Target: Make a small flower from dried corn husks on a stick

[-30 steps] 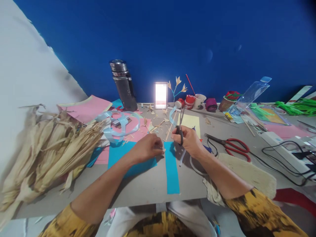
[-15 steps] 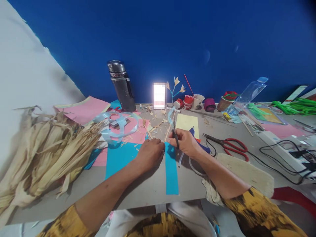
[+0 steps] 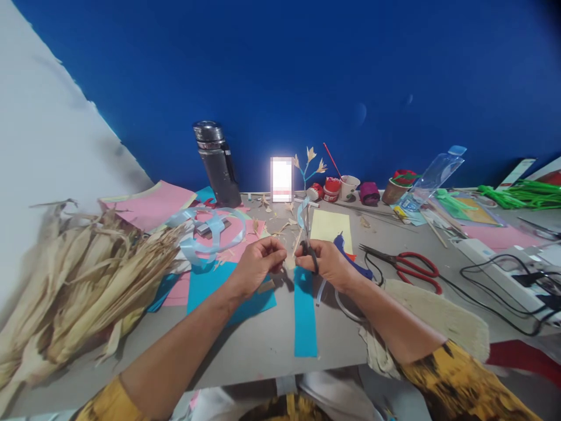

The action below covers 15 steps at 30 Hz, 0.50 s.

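My right hand (image 3: 326, 263) holds black-handled scissors (image 3: 312, 256), their blades pointing up and away from me. My left hand (image 3: 262, 263) is closed in a pinch beside it, with a small pale piece of corn husk (image 3: 290, 258) between the two hands. Part of that piece is hidden by my fingers. Beneath the hands lie a wide sheet of blue paper (image 3: 210, 292) and a narrow blue paper strip (image 3: 305, 321). Just beyond the scissors stands a stem with husk flowers (image 3: 310, 155), partly wrapped in light blue.
A heap of dried corn husks (image 3: 87, 292) fills the left side. Light blue ribbon (image 3: 214, 225) and a dark flask (image 3: 217, 166) stand behind it. To the right are a blue glue gun (image 3: 350, 257), red-handled scissors (image 3: 416, 263), a cloth (image 3: 438, 313) and a power strip (image 3: 499, 278).
My left hand has lifted and turned, bringing its pinched fingers up by the right hand. The pale husk piece now shows between them. The scissors stay in my right hand.
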Each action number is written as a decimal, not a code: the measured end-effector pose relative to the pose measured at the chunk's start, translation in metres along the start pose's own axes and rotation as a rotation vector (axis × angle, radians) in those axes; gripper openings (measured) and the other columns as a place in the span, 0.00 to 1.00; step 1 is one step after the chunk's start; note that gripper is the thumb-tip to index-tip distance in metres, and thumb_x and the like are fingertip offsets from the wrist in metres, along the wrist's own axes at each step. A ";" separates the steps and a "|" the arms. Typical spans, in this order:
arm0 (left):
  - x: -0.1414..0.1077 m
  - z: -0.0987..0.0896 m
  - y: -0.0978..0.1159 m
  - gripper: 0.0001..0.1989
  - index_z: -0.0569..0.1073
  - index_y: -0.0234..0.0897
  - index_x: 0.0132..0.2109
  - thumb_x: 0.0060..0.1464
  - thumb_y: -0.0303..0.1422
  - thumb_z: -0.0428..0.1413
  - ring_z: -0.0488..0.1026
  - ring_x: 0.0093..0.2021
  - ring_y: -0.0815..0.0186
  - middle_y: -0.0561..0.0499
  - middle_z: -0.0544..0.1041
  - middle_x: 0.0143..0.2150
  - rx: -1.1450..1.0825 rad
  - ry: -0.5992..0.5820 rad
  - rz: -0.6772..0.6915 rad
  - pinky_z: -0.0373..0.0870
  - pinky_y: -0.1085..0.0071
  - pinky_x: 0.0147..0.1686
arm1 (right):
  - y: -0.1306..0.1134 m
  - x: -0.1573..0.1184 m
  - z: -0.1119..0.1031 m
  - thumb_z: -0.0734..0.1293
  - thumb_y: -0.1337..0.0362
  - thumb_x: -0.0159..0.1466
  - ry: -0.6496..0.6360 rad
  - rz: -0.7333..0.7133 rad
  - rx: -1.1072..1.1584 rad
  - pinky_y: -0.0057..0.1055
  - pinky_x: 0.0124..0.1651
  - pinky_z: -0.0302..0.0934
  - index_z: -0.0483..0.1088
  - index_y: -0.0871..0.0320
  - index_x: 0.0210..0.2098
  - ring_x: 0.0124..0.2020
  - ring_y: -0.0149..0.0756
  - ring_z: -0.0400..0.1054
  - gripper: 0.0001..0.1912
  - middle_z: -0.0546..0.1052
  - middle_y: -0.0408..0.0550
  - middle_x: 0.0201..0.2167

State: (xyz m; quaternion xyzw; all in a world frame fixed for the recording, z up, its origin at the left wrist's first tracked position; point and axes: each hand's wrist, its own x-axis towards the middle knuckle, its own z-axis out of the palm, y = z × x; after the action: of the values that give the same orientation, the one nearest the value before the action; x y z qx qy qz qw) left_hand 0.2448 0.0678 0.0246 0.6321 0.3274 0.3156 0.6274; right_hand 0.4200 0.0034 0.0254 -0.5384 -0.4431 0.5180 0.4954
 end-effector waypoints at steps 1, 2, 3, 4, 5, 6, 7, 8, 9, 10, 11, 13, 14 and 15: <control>0.000 0.000 0.001 0.08 0.68 0.37 0.32 0.51 0.34 0.60 0.62 0.22 0.71 0.57 0.65 0.22 -0.059 0.025 -0.001 0.59 0.72 0.25 | 0.000 0.000 0.001 0.75 0.60 0.48 -0.032 0.031 0.062 0.24 0.22 0.47 0.72 0.62 0.29 0.20 0.24 0.55 0.14 0.70 0.41 0.21; 0.000 0.000 0.002 0.09 0.69 0.36 0.32 0.50 0.35 0.60 0.63 0.23 0.71 0.57 0.66 0.22 -0.083 0.052 0.013 0.60 0.73 0.25 | 0.001 0.000 0.002 0.74 0.59 0.49 -0.067 0.068 0.127 0.24 0.21 0.46 0.72 0.62 0.29 0.20 0.24 0.56 0.14 0.73 0.44 0.23; 0.000 0.000 0.003 0.09 0.69 0.36 0.32 0.50 0.34 0.61 0.64 0.23 0.71 0.56 0.68 0.22 -0.079 0.082 0.037 0.61 0.73 0.26 | 0.002 -0.001 0.002 0.74 0.58 0.50 -0.100 0.111 0.189 0.24 0.21 0.45 0.73 0.63 0.29 0.19 0.24 0.56 0.14 0.75 0.47 0.25; -0.001 0.001 0.005 0.08 0.70 0.36 0.32 0.50 0.34 0.61 0.65 0.24 0.71 0.55 0.69 0.23 -0.060 0.109 0.064 0.62 0.73 0.27 | 0.003 -0.001 0.003 0.73 0.57 0.51 -0.124 0.154 0.244 0.24 0.20 0.45 0.73 0.63 0.29 0.19 0.24 0.56 0.14 0.77 0.50 0.27; -0.002 0.002 0.006 0.08 0.70 0.36 0.32 0.51 0.34 0.60 0.67 0.26 0.70 0.54 0.70 0.23 -0.036 0.129 0.090 0.63 0.73 0.28 | 0.004 -0.001 0.003 0.73 0.57 0.51 -0.138 0.191 0.290 0.23 0.19 0.44 0.72 0.64 0.29 0.19 0.23 0.57 0.15 0.78 0.52 0.28; -0.003 0.003 0.008 0.07 0.71 0.36 0.32 0.52 0.34 0.60 0.68 0.27 0.69 0.53 0.72 0.25 -0.017 0.140 0.118 0.64 0.73 0.29 | 0.004 -0.001 0.003 0.73 0.57 0.51 -0.145 0.215 0.330 0.23 0.19 0.43 0.72 0.64 0.28 0.18 0.23 0.57 0.15 0.78 0.54 0.29; -0.004 0.004 0.009 0.07 0.71 0.36 0.33 0.52 0.34 0.59 0.69 0.28 0.69 0.53 0.72 0.26 -0.004 0.142 0.147 0.65 0.73 0.30 | 0.003 -0.001 0.004 0.73 0.57 0.51 -0.151 0.227 0.366 0.23 0.19 0.42 0.72 0.64 0.28 0.18 0.22 0.56 0.15 0.78 0.54 0.29; -0.005 0.005 0.010 0.06 0.71 0.36 0.33 0.53 0.34 0.59 0.70 0.28 0.69 0.52 0.73 0.28 0.007 0.142 0.177 0.66 0.72 0.30 | 0.003 -0.002 0.004 0.73 0.58 0.51 -0.155 0.231 0.399 0.23 0.18 0.41 0.72 0.64 0.28 0.17 0.22 0.55 0.15 0.78 0.53 0.30; -0.006 0.006 0.011 0.06 0.71 0.36 0.33 0.53 0.34 0.59 0.70 0.29 0.68 0.52 0.74 0.29 0.016 0.141 0.209 0.66 0.72 0.30 | 0.002 -0.002 0.004 0.74 0.58 0.52 -0.158 0.231 0.427 0.22 0.18 0.41 0.72 0.65 0.29 0.17 0.21 0.54 0.15 0.78 0.53 0.30; -0.006 0.007 0.011 0.06 0.72 0.36 0.32 0.54 0.33 0.58 0.71 0.30 0.68 0.51 0.74 0.31 0.025 0.143 0.239 0.67 0.72 0.30 | 0.000 -0.003 0.004 0.74 0.59 0.52 -0.162 0.230 0.448 0.22 0.18 0.41 0.72 0.65 0.29 0.17 0.20 0.53 0.14 0.78 0.52 0.30; -0.006 0.007 0.011 0.05 0.72 0.36 0.32 0.53 0.33 0.59 0.71 0.30 0.68 0.51 0.74 0.33 0.034 0.148 0.266 0.67 0.72 0.31 | -0.001 -0.003 0.004 0.74 0.59 0.51 -0.163 0.230 0.464 0.22 0.18 0.41 0.72 0.64 0.29 0.17 0.19 0.53 0.14 0.77 0.50 0.29; -0.007 0.008 0.010 0.05 0.72 0.37 0.32 0.54 0.33 0.58 0.71 0.30 0.69 0.51 0.74 0.34 0.052 0.155 0.297 0.67 0.72 0.31 | -0.003 -0.004 0.005 0.75 0.61 0.50 -0.153 0.230 0.482 0.21 0.19 0.41 0.71 0.64 0.29 0.17 0.18 0.52 0.14 0.76 0.47 0.28; -0.007 0.008 0.010 0.05 0.72 0.37 0.32 0.54 0.33 0.58 0.71 0.30 0.69 0.51 0.74 0.34 0.059 0.154 0.303 0.67 0.72 0.31 | -0.004 -0.004 0.005 0.76 0.62 0.49 -0.149 0.226 0.487 0.21 0.19 0.40 0.70 0.63 0.29 0.16 0.18 0.52 0.15 0.74 0.45 0.27; -0.006 0.008 0.009 0.05 0.72 0.37 0.31 0.53 0.33 0.59 0.70 0.30 0.69 0.51 0.74 0.33 0.064 0.151 0.305 0.67 0.72 0.30 | -0.004 -0.004 0.006 0.76 0.62 0.48 -0.146 0.218 0.490 0.21 0.19 0.40 0.69 0.63 0.29 0.16 0.18 0.52 0.15 0.73 0.43 0.26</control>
State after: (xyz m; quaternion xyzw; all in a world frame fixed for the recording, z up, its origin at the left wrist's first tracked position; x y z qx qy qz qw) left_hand 0.2479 0.0578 0.0338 0.6685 0.2839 0.4431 0.5255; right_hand 0.4141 0.0000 0.0304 -0.4082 -0.2785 0.6974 0.5191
